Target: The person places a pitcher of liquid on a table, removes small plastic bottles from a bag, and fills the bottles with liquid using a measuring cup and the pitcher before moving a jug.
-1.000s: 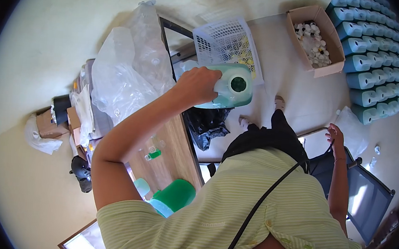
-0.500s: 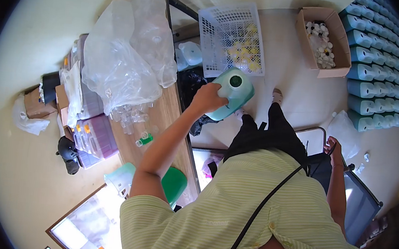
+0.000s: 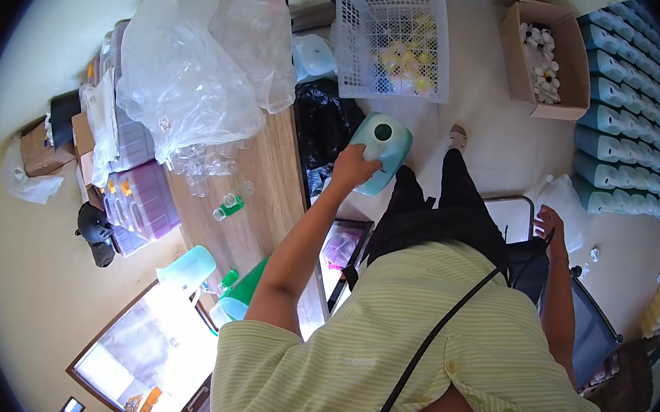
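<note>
My left hand (image 3: pixel 355 166) is closed on a pale teal plastic jug (image 3: pixel 393 137) by its handle side. The jug has a round dark opening facing the camera and hangs in front of my legs, below a white plastic basket (image 3: pixel 395 47). My right hand (image 3: pixel 550 224) hangs at my other side, beside a clear plastic bag (image 3: pixel 565 207), with its fingers loosely curled, apart and holding nothing visible. A black cord runs near that wrist.
A wooden table (image 3: pixel 270 177) at the left bears clear bags (image 3: pixel 193 61), small bottles and a green container (image 3: pixel 248 289). Upper right are a cardboard box (image 3: pixel 518 73) of caps and rows of teal jugs (image 3: pixel 626 145). A dark folding chair (image 3: pixel 590 327) stands at my right.
The view has shifted, with more of the table and window showing. My left hand has lowered the jug closer to my legs, away from the basket. My right hand stays at my side.
</note>
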Available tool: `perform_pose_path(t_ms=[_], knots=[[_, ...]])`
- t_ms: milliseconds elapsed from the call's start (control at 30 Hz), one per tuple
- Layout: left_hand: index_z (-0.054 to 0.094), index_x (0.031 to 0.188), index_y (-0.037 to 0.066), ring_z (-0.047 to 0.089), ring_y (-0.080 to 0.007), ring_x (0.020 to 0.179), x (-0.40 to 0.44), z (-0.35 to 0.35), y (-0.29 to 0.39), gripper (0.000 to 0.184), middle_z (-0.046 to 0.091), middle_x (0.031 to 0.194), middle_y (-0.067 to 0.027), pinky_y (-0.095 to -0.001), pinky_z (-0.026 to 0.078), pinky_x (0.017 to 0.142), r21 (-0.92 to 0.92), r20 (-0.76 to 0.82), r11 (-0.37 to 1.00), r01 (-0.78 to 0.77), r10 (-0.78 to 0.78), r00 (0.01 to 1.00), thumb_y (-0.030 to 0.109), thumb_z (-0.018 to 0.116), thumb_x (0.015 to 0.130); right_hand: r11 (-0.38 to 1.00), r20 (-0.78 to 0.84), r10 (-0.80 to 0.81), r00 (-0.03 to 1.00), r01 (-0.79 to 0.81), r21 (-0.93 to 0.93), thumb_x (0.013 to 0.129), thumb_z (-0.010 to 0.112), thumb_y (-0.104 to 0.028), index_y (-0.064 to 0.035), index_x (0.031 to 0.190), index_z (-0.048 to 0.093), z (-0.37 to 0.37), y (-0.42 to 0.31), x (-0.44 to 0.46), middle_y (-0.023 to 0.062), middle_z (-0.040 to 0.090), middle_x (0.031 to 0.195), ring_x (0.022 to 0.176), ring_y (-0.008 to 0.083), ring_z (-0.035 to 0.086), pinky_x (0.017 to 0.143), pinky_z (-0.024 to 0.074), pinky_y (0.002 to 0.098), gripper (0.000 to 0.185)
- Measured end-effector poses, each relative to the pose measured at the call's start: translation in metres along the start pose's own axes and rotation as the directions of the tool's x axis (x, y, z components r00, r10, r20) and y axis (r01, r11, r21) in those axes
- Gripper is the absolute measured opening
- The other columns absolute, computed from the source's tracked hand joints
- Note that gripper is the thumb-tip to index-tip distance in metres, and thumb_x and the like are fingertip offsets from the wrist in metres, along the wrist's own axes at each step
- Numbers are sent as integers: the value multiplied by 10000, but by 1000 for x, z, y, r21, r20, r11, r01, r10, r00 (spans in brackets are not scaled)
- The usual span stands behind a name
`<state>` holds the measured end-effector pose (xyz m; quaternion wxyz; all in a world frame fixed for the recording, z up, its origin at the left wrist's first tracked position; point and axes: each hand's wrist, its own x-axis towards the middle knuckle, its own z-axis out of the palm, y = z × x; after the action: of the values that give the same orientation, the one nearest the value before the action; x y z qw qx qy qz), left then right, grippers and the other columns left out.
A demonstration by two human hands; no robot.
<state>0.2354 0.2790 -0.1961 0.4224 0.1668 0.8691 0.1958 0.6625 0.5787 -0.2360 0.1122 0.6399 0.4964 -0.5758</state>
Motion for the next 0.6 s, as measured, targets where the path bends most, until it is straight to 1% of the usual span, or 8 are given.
perform_pose_path(t_ms=[67,100,167,200,367,467,500,600], knots=[[609,741,-49,621,-214,522,-1,4,-7,272,605,572,-135,-323,481,535,-52,-8,998,25,-26,1000,198,644,632,1000,-1,5,1000,-5,-9,843,553,-407,-99,1170,528,8,-9,-3,70,559,1027,903,210,591,749,449,337,450],[607,739,-52,621,-215,520,-1,4,-10,271,604,571,-138,-323,481,534,-79,-9,996,38,-39,999,195,644,632,1000,-15,14,1000,-14,12,845,546,-352,-103,1123,547,14,-16,-7,46,556,963,849,181,588,701,442,301,373],[600,710,-19,635,-241,565,-1,7,-13,265,613,581,-138,-346,494,585,-83,8,994,64,-64,998,226,655,626,998,-44,27,999,-24,62,850,533,-243,-111,1030,585,21,-22,-12,0,550,836,740,123,580,604,428,230,229],[596,696,-3,642,-253,588,-1,8,-11,263,617,586,-138,-357,501,611,-85,18,994,73,-72,997,242,660,623,998,-39,25,999,-22,62,851,531,-247,-108,1032,584,22,-20,-11,2,550,846,748,130,582,614,432,237,234],[591,697,-8,635,-279,586,-4,3,-12,284,610,581,-150,-369,499,614,-27,39,999,16,-15,999,257,658,621,996,-42,28,999,-24,91,855,527,-268,-95,1040,574,33,-8,-17,14,553,897,785,160,590,667,444,275,258],[591,706,-12,634,-302,611,-7,2,-10,305,610,598,-163,-383,497,630,7,55,1000,-9,9,998,271,661,616,995,8,20,1000,-20,99,833,569,-369,-113,1181,530,34,19,-7,37,566,986,876,191,583,738,448,319,434],[592,710,-13,634,-311,622,-8,1,-8,312,610,606,-169,-388,496,636,14,60,1000,-20,19,998,276,662,614,995,-2,30,1000,-30,93,831,570,-370,-112,1175,528,39,19,-10,32,563,985,870,190,581,744,446,322,433],[597,728,-13,629,-337,674,-6,-4,-6,328,616,668,-193,-404,494,656,57,82,996,-73,68,994,283,665,606,990,-41,20,999,-14,143,837,551,-312,-86,1089,560,53,22,-19,32,568,942,829,187,605,705,455,308,339]])
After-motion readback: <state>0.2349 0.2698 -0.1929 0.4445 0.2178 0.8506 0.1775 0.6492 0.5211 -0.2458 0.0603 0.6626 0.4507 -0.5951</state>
